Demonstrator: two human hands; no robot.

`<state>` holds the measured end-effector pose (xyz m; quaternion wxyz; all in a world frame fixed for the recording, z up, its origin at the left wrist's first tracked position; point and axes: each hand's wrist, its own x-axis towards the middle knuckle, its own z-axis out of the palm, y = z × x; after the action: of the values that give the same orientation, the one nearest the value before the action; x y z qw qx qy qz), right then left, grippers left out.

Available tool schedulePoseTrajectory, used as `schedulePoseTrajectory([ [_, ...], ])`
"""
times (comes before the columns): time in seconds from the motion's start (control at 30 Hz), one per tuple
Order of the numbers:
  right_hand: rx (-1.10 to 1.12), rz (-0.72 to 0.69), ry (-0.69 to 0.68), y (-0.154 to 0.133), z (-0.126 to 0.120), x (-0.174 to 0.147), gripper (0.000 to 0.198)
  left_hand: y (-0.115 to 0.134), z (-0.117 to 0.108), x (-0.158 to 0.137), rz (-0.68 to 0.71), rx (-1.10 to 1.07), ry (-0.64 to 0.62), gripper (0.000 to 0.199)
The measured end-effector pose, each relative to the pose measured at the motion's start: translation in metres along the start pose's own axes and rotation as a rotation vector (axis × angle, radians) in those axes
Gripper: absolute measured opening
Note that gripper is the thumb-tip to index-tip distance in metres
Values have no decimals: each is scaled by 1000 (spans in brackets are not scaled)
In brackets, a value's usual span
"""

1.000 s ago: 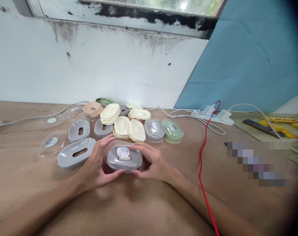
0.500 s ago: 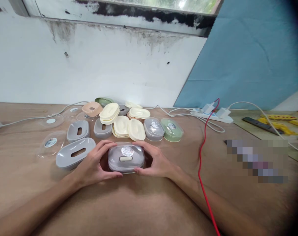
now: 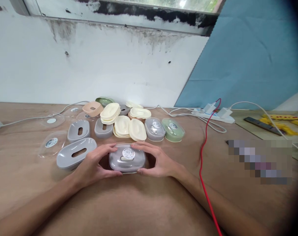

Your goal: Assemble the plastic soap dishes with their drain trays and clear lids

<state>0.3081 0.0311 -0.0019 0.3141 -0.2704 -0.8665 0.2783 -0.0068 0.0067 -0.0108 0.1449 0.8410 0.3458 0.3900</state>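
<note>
A grey soap dish [image 3: 127, 166] under a clear lid with a round patterned sticker sits on the table in front of me. Through the lid a cream-coloured patch shows in the dish's slot. My left hand [image 3: 96, 164] grips its left end, thumb at the front edge and fingers at the back. At the right end my right hand [image 3: 161, 160] holds it the same way. Just beyond my left wrist lies an open grey dish [image 3: 65, 158] with an oblong slot. Cream oval plates [image 3: 137, 130] lie behind the held dish.
Lidded grey [image 3: 154, 132] and green [image 3: 173, 133] dishes stand behind my right hand. Loose clear lids [image 3: 42, 149] lie at the left, near a peach dish [image 3: 92, 108]. A red cable [image 3: 201, 164] crosses the table on the right, below a white power strip [image 3: 214, 116].
The clear lid has shifted on the grey dish and looks lower, its sticker now partly over the slot. The fingers of both hands have come further onto the lid's top.
</note>
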Motion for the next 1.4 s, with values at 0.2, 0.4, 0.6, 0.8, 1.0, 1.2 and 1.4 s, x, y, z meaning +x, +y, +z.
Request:
schedulePoseTrajectory([
  [0.2, -4, 25, -43, 2, -4, -1, 87, 0, -4, 1, 30, 18, -31, 70],
  [0.4, -267, -61, -70, 9, 0, -8, 104, 1, -1, -2, 43, 30, -77, 64],
  [0.6, -382, -67, -28, 3, 6, -5, 115, 4, -4, 0, 0, 26, -124, 61],
  [0.8, -393, -141, 115, 1, 6, -2, 84, 8, -6, 3, -141, -58, -142, 57],
  [1.0, -371, -294, 225, -4, 7, -5, 58, 1, -4, 2, -36, -136, -60, 68],
  [1.2, -309, -335, 264, -7, 8, -3, 64, 2, -10, 4, 179, 137, -23, 55],
  [1.4, -283, -361, 222, -16, 8, -1, 70, 0, -2, 2, 114, 86, -32, 58],
])
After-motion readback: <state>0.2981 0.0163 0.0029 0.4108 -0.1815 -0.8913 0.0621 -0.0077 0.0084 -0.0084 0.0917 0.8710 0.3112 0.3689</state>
